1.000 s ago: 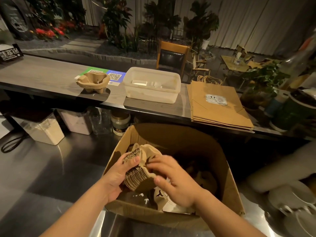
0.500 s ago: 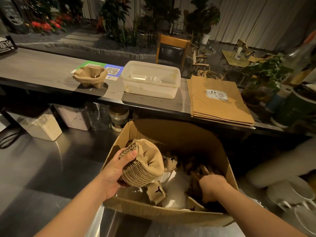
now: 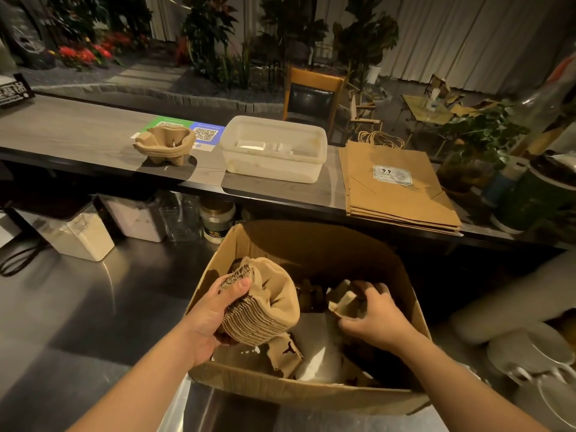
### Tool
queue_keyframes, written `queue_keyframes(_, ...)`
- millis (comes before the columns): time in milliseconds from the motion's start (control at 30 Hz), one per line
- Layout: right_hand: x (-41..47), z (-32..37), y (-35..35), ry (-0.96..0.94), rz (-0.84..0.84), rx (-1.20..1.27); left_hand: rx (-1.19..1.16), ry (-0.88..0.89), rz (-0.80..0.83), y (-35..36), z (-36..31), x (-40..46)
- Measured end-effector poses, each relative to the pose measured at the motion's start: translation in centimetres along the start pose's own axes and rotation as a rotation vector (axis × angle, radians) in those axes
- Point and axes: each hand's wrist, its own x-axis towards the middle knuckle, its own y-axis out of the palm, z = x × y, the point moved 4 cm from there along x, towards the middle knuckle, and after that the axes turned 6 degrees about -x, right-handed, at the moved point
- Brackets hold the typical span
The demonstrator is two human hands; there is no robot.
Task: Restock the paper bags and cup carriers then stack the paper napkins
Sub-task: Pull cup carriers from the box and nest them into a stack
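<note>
A steel tabletop is running across the near part of the scene, shining under warm light, and an open box is sitting on it at near centre. The left hand is gripping a thick stack of carriers over the box's left side, thumb pressing on the stack's upper edge. The right hand is reaching into the box on the right, its fingers curling round a pale piece of cardboard. Beyond the box a wooden bar is standing higher, carrying a single carrier on the left, a white tub in the middle, and a flat pile of bags on the right. Under the bar's edge, plastic bins and a jar are lining the far side of the tabletop. White cups are sitting at near right. Farther back, a chair, potted plants, red flowers and pale curtains are filling the dim room.
</note>
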Motion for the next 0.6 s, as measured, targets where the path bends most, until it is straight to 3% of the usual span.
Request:
queue_keyframes(200, -0.3, 2.1, -0.2, 0.005, -0.097, 0.232, 0.011, -0.005, -0.01, 0.1, -0.1, -0.1)
queue_keyframes(367, -1.7, 4.6, 0.5, 0.138, -0.039, 0.975, 0.015, -0.006, -0.016, 0.1, 0.0, -0.3)
queue_keyframes(500, -2.3, 6.7, -0.1, 0.118, -0.032, 1.076, 0.011, -0.001, -0.025, 0.1, -0.1, -0.3)
queue_keyframes(600, -2.9, 8.2, -0.3, 0.02, 0.028, 0.975, 0.008, 0.003, -0.017, 0.1, -0.1, -0.2)
